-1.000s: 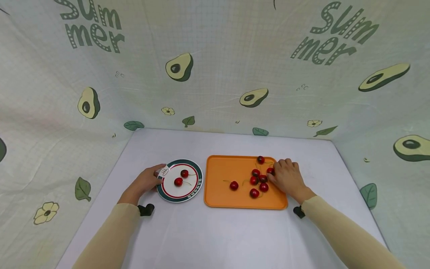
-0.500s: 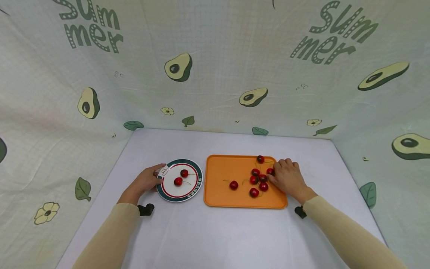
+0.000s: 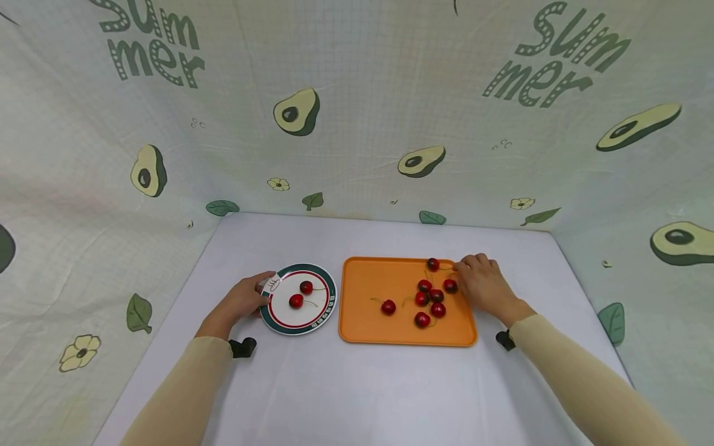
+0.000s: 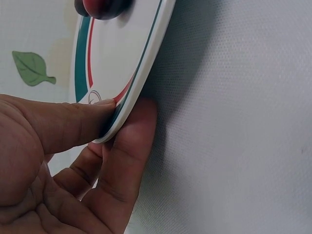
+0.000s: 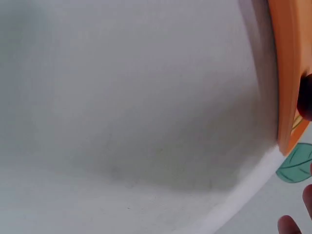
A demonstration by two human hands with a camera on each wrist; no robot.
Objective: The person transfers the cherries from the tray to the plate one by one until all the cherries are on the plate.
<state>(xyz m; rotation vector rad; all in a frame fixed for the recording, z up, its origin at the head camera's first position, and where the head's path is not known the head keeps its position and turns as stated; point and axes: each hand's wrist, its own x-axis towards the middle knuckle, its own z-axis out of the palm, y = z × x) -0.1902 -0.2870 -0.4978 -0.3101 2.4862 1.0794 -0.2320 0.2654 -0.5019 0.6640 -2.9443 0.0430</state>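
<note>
In the head view my left hand (image 3: 246,297) pinches the left rim of a white plate (image 3: 297,318) with a green border and red ring. The left wrist view shows the thumb on top of the plate (image 4: 114,63) and fingers beneath it. Two cherries with stems, one of them the nearer cherry (image 3: 296,301), lie on the plate. My right hand (image 3: 487,286) is over the right end of an orange tray (image 3: 368,328), fingers loosely bent and holding nothing. Just left of its fingers sits a cherry (image 3: 450,285). Some fingertips (image 5: 288,225) show at the right wrist view's lower corner.
Several more cherries cluster in the tray's right half, with a lone cherry (image 3: 388,307) nearer its middle. A narrow strip of white table (image 3: 338,378) separates plate from tray. Behind stands a cloth backdrop (image 3: 357,124) printed with avocados and leaves.
My right hand has drawn back slightly to the right and away from the cherry at its fingers, which now shows whole in the tray. The left hand and plate stay put.
</note>
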